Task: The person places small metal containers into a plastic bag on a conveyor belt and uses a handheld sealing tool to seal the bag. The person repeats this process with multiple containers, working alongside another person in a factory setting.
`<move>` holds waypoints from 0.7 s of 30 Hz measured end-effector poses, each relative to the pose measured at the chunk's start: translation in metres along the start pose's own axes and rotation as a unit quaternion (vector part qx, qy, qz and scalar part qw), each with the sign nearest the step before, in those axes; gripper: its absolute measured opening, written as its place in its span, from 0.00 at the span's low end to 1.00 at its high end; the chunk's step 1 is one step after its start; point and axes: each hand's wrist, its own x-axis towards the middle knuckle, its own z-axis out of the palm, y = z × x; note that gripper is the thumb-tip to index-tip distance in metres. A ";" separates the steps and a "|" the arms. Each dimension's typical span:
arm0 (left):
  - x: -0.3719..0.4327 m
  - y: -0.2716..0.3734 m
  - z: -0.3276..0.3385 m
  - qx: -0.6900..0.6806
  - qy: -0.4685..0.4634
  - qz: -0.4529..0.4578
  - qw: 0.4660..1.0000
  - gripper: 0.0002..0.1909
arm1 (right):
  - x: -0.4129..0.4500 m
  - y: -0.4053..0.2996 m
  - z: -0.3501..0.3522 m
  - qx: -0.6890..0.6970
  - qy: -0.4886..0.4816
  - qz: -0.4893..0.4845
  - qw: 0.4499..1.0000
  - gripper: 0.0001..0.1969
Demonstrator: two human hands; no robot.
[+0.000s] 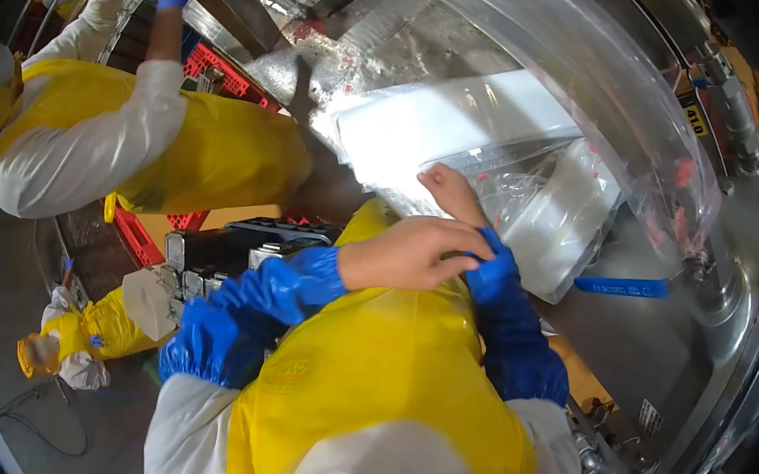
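Observation:
My left hand point(412, 254) is bare and reaches across my front. Its thumb and fingers pinch the cuff of the blue sleeve cover point(507, 306) on my right forearm. Beyond that cuff, my bare right hand point(457, 193) has its fingers loosely curled, and nothing shows in them. It is above the near edge of a white stack of sheets or bags point(461, 121) on the metal table point(409, 25). A stack of clear plastic bags point(562, 218) lies to its right. A second blue sleeve cover point(253, 314) covers my left forearm.
A curved clear plastic guard point(618, 81) arches over the table's right side. Near it is a blue valve lever point(621, 285). Metal moulds or boxes point(201, 281) stand at left, by a red crate point(137, 236). One co-worker point(99, 131) stands close at left; another point(95, 332) is farther off.

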 end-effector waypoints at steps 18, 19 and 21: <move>-0.087 0.000 -0.004 -0.012 0.224 -0.252 0.941 0.14 | 0.096 -0.001 0.086 -0.231 -0.003 -0.023 0.973 0.14; -0.083 -0.002 -0.007 -0.013 0.218 -0.242 0.945 0.14 | 0.097 0.000 0.087 -0.216 0.003 -0.016 0.976 0.14; -0.074 -0.008 -0.016 -0.015 0.200 -0.224 0.954 0.14 | 0.099 0.006 0.088 -0.213 0.021 -0.016 0.977 0.14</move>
